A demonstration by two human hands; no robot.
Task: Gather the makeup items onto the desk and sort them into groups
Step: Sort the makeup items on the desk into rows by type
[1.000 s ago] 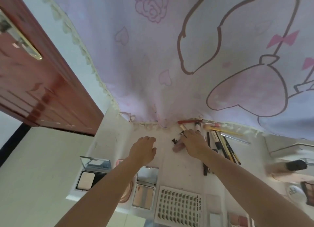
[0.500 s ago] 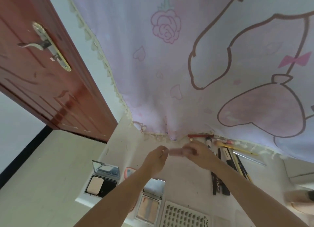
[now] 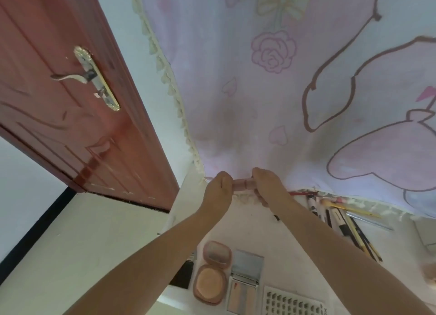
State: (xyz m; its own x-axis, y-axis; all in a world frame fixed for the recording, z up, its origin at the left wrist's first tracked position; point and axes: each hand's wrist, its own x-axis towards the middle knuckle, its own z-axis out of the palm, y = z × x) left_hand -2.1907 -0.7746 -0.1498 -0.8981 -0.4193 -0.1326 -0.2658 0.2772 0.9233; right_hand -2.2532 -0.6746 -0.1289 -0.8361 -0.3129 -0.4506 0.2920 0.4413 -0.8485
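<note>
Both my hands pinching one small pink tube above the desk.

Nearest me, below my hands: round pink compact [image 3: 210, 282] and mirrored palette [image 3: 245, 281] on the desk [image 3: 280, 241]. Pencils and pens [image 3: 342, 222] lie right of my right hand [image 3: 269, 187]. Left hand [image 3: 218, 188] and right each grip an end of the pink tube [image 3: 244, 184], held up against the pink curtain [image 3: 271, 90].

Desk [image 3: 290, 239] runs along the curtain [image 3: 271, 102]; door [image 3: 70, 116] stands to its left. Both hands meet above the desk's far edge, in front of the curtain hem: left hand [image 3: 215, 192] and right hand [image 3: 269, 187] each grip 1 end of a small tube [image 3: 244, 185] held between them. Pencils and pens [image 3: 342, 222] lie right of the hands. Round compact [image 3: 211, 272], mirrored palette [image 3: 245, 284] and lash tray [image 3: 292, 303] sit side by side at the near edge.
</note>
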